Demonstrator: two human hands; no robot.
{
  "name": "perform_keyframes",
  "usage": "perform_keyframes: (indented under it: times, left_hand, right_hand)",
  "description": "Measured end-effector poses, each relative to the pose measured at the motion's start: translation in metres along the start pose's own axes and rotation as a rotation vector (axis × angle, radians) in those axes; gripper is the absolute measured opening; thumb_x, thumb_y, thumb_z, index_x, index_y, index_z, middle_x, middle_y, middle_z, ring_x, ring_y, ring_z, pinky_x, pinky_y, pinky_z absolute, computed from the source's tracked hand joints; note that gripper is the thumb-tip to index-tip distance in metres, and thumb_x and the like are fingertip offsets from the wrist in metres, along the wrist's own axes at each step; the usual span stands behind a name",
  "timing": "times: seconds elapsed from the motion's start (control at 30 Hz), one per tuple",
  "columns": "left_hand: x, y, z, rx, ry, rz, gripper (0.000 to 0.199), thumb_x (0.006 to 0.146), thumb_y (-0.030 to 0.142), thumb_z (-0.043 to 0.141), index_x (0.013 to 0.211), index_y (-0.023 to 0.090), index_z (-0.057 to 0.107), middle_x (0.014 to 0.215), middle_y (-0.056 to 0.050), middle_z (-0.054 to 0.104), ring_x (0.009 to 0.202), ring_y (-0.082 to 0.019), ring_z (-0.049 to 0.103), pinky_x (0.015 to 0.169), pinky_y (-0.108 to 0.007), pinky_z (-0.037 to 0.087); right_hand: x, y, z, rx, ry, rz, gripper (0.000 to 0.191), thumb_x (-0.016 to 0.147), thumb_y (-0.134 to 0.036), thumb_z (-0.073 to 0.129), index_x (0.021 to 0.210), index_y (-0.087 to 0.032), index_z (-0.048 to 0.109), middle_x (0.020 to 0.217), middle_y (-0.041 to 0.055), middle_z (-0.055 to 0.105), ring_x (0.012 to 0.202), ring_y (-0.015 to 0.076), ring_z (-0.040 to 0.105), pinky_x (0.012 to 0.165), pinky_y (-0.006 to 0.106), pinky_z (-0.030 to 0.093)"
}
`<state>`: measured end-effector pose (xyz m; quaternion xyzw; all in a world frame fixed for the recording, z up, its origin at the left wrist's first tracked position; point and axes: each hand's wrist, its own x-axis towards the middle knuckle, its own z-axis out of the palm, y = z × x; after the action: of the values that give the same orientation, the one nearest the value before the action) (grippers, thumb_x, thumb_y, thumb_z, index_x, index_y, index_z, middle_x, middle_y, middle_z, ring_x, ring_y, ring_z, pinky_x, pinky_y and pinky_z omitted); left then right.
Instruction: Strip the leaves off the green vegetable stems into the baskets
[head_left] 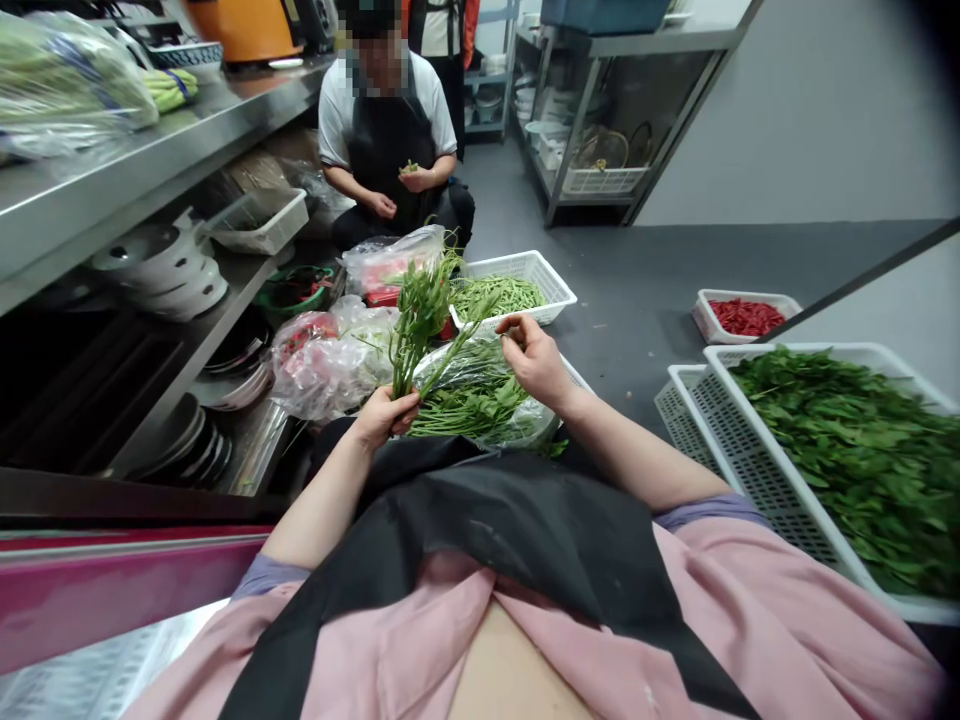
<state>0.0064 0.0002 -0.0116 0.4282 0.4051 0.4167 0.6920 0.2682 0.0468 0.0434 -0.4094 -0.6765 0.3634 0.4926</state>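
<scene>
- Head view: I see the left hand [385,416] clamped around a bunch of leafy green stems [422,322], which stands upright above the lap.
- The right hand [537,362] is apart from it, its fingertips [511,325] pinched together; I cannot tell whether they hold anything.
- Below lies a clear plastic bag of greens [517,425].
- Just beyond is a white basket of green beans [544,275].
- To the right sit a white basket of leaves [765,470] and a tray of red chillies [705,318].
- Ahead, a seated co-worker [386,150] holds a green sprig.
</scene>
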Motion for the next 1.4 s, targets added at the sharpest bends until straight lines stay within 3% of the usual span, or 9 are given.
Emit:
perform_keyframes:
  times: [0.07,0.17,0.33,0.53,0.7,0.83,1.03,1.2,1.4]
  left_hand:
    - [-0.001,0.000,0.004,0.027,0.007,0.005,0.038,0.067,0.040,0.079,0.079,0.015,0.052,0.042,0.008,0.045,0.029,-0.003,0.030,0.032,-0.015,0.021]
    - [-0.002,-0.001,0.008,0.054,-0.004,0.023,0.036,0.068,0.039,0.078,0.077,0.015,0.052,0.042,0.007,0.046,0.029,-0.003,0.032,0.032,-0.015,0.020]
    - [-0.003,-0.001,0.010,0.063,-0.023,0.030,0.035,0.069,0.039,0.078,0.077,0.015,0.053,0.042,0.006,0.047,0.029,-0.004,0.033,0.032,-0.016,0.020]
    - [-0.005,-0.002,0.008,0.015,-0.034,-0.020,0.036,0.069,0.039,0.077,0.077,0.016,0.050,0.043,0.007,0.045,0.029,-0.003,0.031,0.032,-0.015,0.019]
    - [-0.006,-0.006,0.003,-0.033,-0.036,-0.051,0.035,0.070,0.037,0.078,0.078,0.016,0.051,0.043,0.008,0.044,0.029,-0.003,0.030,0.031,-0.014,0.021]
    - [-0.011,-0.011,-0.008,-0.165,-0.079,-0.061,0.033,0.073,0.038,0.075,0.073,0.015,0.051,0.040,0.009,0.039,0.028,-0.002,0.024,0.030,-0.013,0.021]
    - [-0.016,-0.018,-0.025,-0.384,-0.147,-0.016,0.028,0.075,0.035,0.073,0.071,0.014,0.055,0.039,0.010,0.031,0.027,-0.001,0.016,0.029,-0.013,0.022]
    - [-0.016,-0.021,-0.029,-0.425,-0.126,-0.008,0.027,0.079,0.034,0.067,0.066,0.016,0.051,0.038,0.011,0.023,0.026,-0.002,0.012,0.028,-0.014,0.018]
    - [-0.017,-0.023,-0.029,-0.379,-0.229,-0.006,0.028,0.076,0.035,0.070,0.067,0.017,0.051,0.037,0.012,0.022,0.026,-0.002,0.009,0.028,-0.013,0.020]
  right_hand:
    - [0.001,0.001,-0.004,-0.291,0.061,-0.164,0.017,0.084,-0.028,0.051,0.098,-0.020,0.058,0.073,0.0013,0.055,0.062,0.0118,0.048,0.064,0.026,0.040]
    - [0.005,0.008,-0.011,-0.489,0.043,-0.237,0.024,0.085,-0.028,0.051,0.103,-0.022,0.066,0.076,0.0052,0.057,0.070,0.0146,0.051,0.068,0.025,0.039]
    - [0.011,0.019,-0.023,-0.416,-0.101,-0.181,0.025,0.082,-0.029,0.056,0.103,-0.026,0.071,0.060,0.0029,0.044,0.064,0.0157,0.044,0.066,0.026,0.038]
    - [0.009,0.016,-0.027,-0.293,-0.187,-0.124,0.021,0.076,-0.025,0.061,0.093,-0.026,0.073,0.058,0.0020,0.044,0.062,0.0156,0.043,0.068,0.029,0.040]
    - [0.021,0.012,-0.022,0.173,0.145,0.039,0.014,0.075,-0.034,0.068,0.079,-0.023,0.061,0.070,0.0007,0.053,0.063,0.0120,0.047,0.056,0.025,0.040]
    - [0.046,0.022,-0.055,0.567,0.404,0.187,0.027,0.074,-0.034,0.071,0.076,-0.022,0.047,0.062,-0.0061,0.042,0.044,0.0049,0.025,0.039,0.020,0.024]
    - [0.056,0.040,-0.102,0.743,0.475,0.244,0.029,0.076,-0.026,0.071,0.071,-0.021,0.043,0.057,-0.0060,0.039,0.046,0.0052,0.032,0.039,0.016,0.030]
    - [0.042,0.037,-0.067,0.843,0.275,0.448,0.022,0.079,-0.022,0.065,0.072,-0.019,0.045,0.060,-0.0039,0.047,0.048,0.0051,0.040,0.040,0.015,0.031]
    - [0.032,0.017,-0.002,0.781,-0.107,0.656,0.015,0.081,-0.025,0.064,0.080,-0.017,0.052,0.055,-0.0080,0.038,0.038,0.0020,0.021,0.033,0.014,0.012]
